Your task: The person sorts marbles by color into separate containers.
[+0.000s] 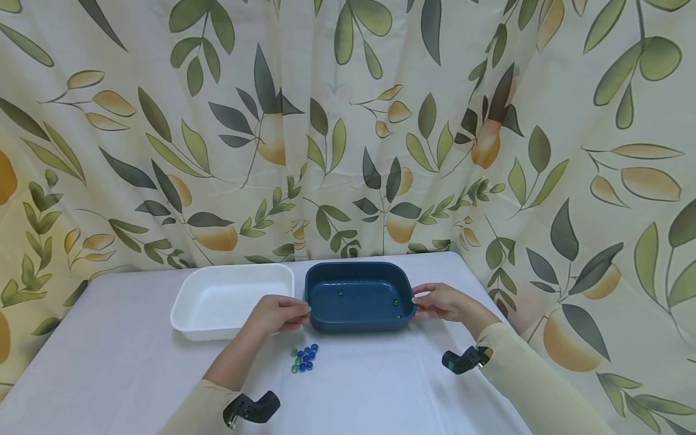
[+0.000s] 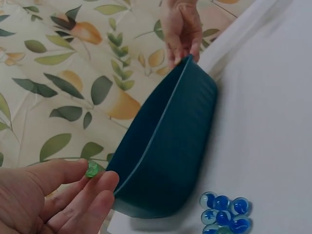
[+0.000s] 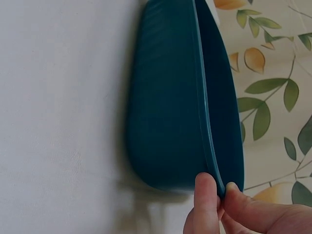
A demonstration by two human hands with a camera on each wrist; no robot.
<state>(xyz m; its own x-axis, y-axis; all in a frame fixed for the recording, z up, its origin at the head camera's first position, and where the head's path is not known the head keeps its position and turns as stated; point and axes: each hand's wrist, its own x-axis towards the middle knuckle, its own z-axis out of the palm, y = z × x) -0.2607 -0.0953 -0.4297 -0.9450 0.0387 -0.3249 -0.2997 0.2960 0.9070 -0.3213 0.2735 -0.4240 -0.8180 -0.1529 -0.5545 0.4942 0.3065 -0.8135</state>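
Pinching green marble (image 2: pixel 92 169) with left hand (image 1: pixel 278 313); gripping, with right hand (image 1: pixel 440 301) at three o'clock, blue tub (image 1: pixel 361 325).
Sits on desk (image 1: pixel 391 380), opening upward, lengthwise nine to three o'clock, with loose marbles (image 1: pixel 306 358) at seven.

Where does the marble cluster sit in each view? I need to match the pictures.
Head: marble cluster at lower middle, slightly left, below the dark blue tub.
Left wrist: bottom right, partly cut off by the lower edge.
Right wrist: not in the picture.
Shared landmark: the dark blue tub, visible in all three.
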